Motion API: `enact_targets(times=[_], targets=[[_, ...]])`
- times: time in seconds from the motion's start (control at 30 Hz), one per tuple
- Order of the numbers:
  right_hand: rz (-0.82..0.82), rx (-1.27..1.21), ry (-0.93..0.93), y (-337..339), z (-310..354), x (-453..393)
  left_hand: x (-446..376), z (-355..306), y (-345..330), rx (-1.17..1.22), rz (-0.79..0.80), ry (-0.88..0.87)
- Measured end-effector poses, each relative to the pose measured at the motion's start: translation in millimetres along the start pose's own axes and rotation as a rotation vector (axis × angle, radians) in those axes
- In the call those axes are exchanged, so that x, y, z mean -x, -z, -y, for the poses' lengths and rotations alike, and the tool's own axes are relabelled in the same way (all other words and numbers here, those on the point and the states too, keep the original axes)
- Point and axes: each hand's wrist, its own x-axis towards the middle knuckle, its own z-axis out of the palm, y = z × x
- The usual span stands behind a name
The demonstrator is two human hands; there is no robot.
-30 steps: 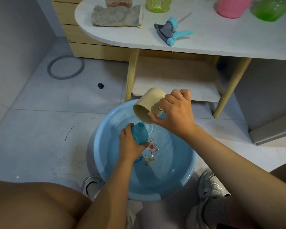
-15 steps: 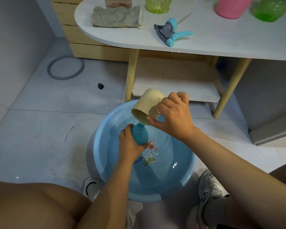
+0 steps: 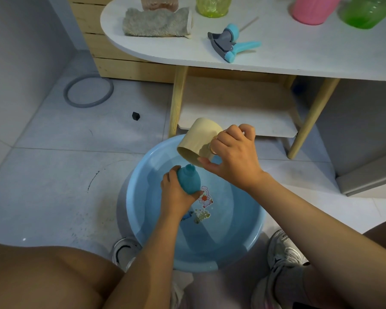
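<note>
- While my left grip (image 3: pixel 176 195) curls round the teal bottle (image 3: pixel 188 179), neck up,
- my right grip (image 3: pixel 234 157) clasps the beige cup (image 3: pixel 198 139), tipped mouth-down above it.

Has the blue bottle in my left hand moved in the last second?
No. The blue bottle, gripped by the left hand, sits where it was relative to the basin.
</note>
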Motion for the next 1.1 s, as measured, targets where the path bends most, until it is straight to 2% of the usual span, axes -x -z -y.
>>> enact_targets(times=[0.17,0.27,0.4,0.5,0.6,0.67,0.83,0.97,1.03,1.1], targets=[[-0.010,-0.026,-0.051,1,-1,0,-1,-1,-1,0.003,-0.010,0.004],[0.050,-0.047,-0.211,0,-2,1,0,1,-1,0.005,-0.021,-0.001],[0.243,-0.078,-0.539,-8,-8,10,1,6,-1,0.038,-0.058,0.028],[0.488,-0.026,-0.628,-22,-14,29,1,12,2,0.063,-0.100,0.042],[0.645,0.068,-0.560,-36,-11,47,2,17,6,0.075,-0.132,0.047],[0.677,0.158,-0.464,-43,-5,56,4,20,8,0.076,-0.130,0.047],[1.064,0.256,-0.241,-58,14,81,4,29,11,0.121,-0.107,0.080],[1.186,0.257,-0.152,-69,21,96,6,33,11,0.132,-0.088,0.082],[1.163,0.244,-0.064,-75,23,105,6,36,10,0.123,-0.091,0.081],[1.136,0.205,-0.053,-75,26,107,7,37,10,0.115,-0.091,0.088]])
